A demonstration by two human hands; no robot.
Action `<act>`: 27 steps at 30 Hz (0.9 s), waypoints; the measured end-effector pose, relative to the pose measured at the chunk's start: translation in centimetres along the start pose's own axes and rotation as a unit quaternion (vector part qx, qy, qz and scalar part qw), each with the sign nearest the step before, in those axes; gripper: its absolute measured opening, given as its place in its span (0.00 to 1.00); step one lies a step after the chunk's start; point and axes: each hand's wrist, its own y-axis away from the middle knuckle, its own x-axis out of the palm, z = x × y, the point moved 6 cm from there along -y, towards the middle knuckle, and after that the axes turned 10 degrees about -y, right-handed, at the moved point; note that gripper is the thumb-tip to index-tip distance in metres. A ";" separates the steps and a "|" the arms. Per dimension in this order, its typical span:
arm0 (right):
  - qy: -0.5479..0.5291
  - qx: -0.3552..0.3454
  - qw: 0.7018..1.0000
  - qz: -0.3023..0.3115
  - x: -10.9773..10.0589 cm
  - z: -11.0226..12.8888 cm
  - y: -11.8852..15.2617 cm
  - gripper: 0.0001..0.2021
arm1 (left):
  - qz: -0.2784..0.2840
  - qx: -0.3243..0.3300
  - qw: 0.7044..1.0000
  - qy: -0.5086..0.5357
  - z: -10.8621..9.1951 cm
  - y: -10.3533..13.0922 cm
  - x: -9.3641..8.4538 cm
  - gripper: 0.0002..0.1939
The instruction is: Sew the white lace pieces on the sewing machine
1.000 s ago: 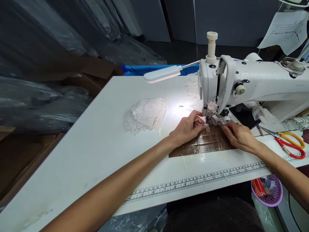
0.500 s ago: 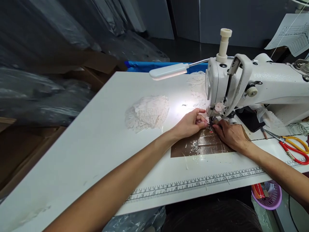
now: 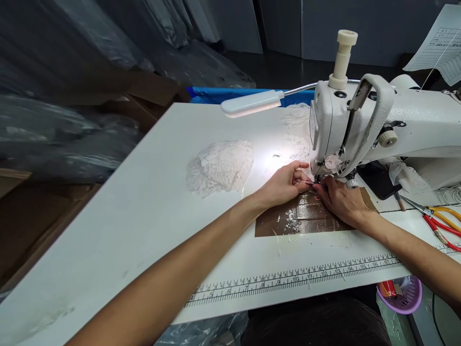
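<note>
My left hand is closed in a pinch just left of the presser foot, on a thin edge of white lace. On the foot's other side is my right hand, with fingers bent and pressed together; what lies under their tips is hidden. Behind the needle of the white sewing machine, white lace spreads over the table. Both hands rest above a shiny brown sheet taped or laid on the tabletop. A small pink fabric rose hangs on the machine head.
A heap of white lace lies on the white table. A lamp lights the needle area. Scissors and a black phone-like slab lie right. A printed ruler runs along the front edge; a purple basket stands below.
The machine appears slightly further right and larger as the view shifts. Both hands stay at the presser foot, the right fingers a little closer to it. Less of the small lace piece shows between them.
</note>
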 end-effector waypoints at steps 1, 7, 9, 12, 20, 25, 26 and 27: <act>-0.007 0.001 1.000 0.005 0.2 -0.2 -0.1 0.25 | 0.002 0.000 1.000 0.000 0.0 0.0 0.0 0.20; -0.017 0.027 0.999 0.032 0.8 -0.6 -0.5 0.24 | -0.016 0.000 1.000 -0.018 0.2 -0.1 0.0 0.20; -0.022 0.026 0.999 0.033 0.7 -0.4 -0.6 0.22 | -0.020 0.005 1.000 -0.019 0.3 -0.1 0.0 0.20; -0.012 0.016 0.999 0.027 0.4 0.1 -0.5 0.21 | -0.021 0.014 1.000 -0.014 0.5 -0.2 0.2 0.21; 0.061 0.024 0.997 0.036 -0.3 0.8 -0.5 0.20 | -0.026 0.014 0.999 -0.020 0.4 -0.2 0.1 0.21; 0.034 0.013 0.999 0.012 -0.2 0.5 -0.7 0.20 | -0.009 0.023 0.999 -0.039 0.3 -0.1 0.6 0.21; 0.021 0.001 1.000 0.012 -0.2 0.5 -0.5 0.20 | -0.008 0.029 0.998 -0.049 0.1 0.1 0.6 0.22; 0.006 -0.017 1.000 0.011 -0.3 0.7 -0.2 0.20 | -0.004 0.039 0.997 -0.063 -0.2 0.3 0.5 0.22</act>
